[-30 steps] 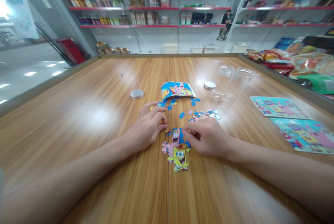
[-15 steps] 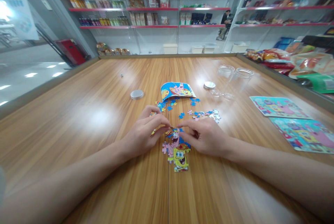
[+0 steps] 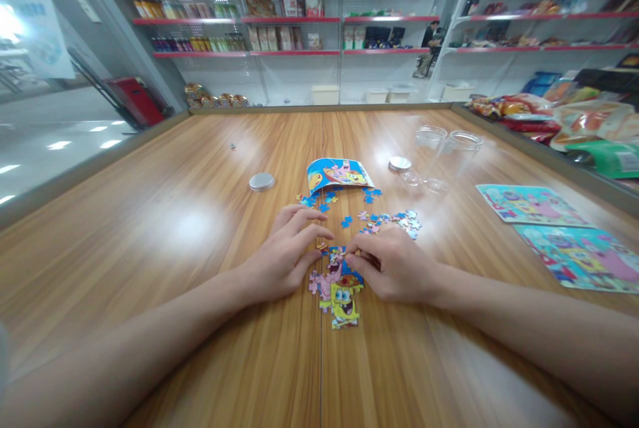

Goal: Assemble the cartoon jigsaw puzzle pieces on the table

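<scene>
A partly joined jigsaw puzzle (image 3: 344, 305) with a yellow square character and a pink one lies flat on the table before me. My left hand (image 3: 287, 251) rests at its upper left, fingers spread and curved, with a loose orange-brown puzzle piece (image 3: 322, 248) by the thumb and index fingertips. My right hand (image 3: 394, 261) pinches at the puzzle's upper right edge, thumb and index finger together on a small puzzle piece (image 3: 342, 253), mostly hidden. Beyond the hands are loose blue pieces (image 3: 324, 204) and a pile of mixed pieces (image 3: 394, 220).
A curled picture sheet (image 3: 339, 174) stands behind the pieces. Silver lids (image 3: 262, 182) and two clear jars (image 3: 428, 147) are farther back. Two flat picture cards (image 3: 534, 204) lie at right. Packaged goods (image 3: 594, 122) sit beyond the table's right edge; a person (image 3: 428, 48) is far behind.
My left fingers have come apart and lifted off the puzzle's upper edge. My right index finger has drawn back to the right and closed toward the thumb.
</scene>
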`<state>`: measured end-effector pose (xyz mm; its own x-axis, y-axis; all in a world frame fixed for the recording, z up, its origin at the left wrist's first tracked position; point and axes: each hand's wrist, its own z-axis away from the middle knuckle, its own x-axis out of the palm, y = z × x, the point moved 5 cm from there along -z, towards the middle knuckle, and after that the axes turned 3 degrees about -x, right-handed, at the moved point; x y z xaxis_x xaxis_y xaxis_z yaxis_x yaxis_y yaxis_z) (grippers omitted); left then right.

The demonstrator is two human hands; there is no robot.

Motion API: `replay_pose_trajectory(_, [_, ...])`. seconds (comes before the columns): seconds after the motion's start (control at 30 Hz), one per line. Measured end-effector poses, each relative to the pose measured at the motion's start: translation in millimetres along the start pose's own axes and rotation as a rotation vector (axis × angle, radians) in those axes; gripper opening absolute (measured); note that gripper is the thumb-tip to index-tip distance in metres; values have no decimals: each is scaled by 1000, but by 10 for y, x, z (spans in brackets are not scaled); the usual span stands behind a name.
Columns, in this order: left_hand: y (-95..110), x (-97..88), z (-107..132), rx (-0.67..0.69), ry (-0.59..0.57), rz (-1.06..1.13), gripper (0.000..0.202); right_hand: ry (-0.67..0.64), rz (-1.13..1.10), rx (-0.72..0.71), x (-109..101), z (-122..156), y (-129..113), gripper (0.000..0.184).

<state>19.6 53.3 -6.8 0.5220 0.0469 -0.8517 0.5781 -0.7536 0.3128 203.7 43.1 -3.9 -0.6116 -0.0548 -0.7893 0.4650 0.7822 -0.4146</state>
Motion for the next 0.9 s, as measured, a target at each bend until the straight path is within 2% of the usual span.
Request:
replay_pose_trajectory(0.1, [-65, 25, 6, -35, 33, -16, 18, 5, -14, 13, 0, 5, 7, 14])
replay_pose_trajectory(0.27, [-141, 24, 19, -67, 103, -68, 21, 10, -34, 42, -10, 8, 29, 16])
replay_pose_trajectory(0.47, [-87, -37, 30, -32, 160, -118, 16, 10, -49, 64, -4, -5, 44, 19])
replay_pose_trajectory(0.6, [-107, -69, 19, -91, 171, -166, 8, 7, -55, 83, 8, 6, 73, 18])
replay_pose_trajectory(0.7, [-85, -125, 8, -109, 231, -182, 6, 4, -44, 83, 9, 13, 80, 19])
replay_pose_trajectory(0.8, [68, -160, 13, 35, 265, -105, 11, 10, -26, 57, 7, 7, 54, 19])
replay_pose_trajectory(0.9, [266, -115, 53, 247, 187, -4, 28, 20, -13, 15, 17, -4, 16, 18])
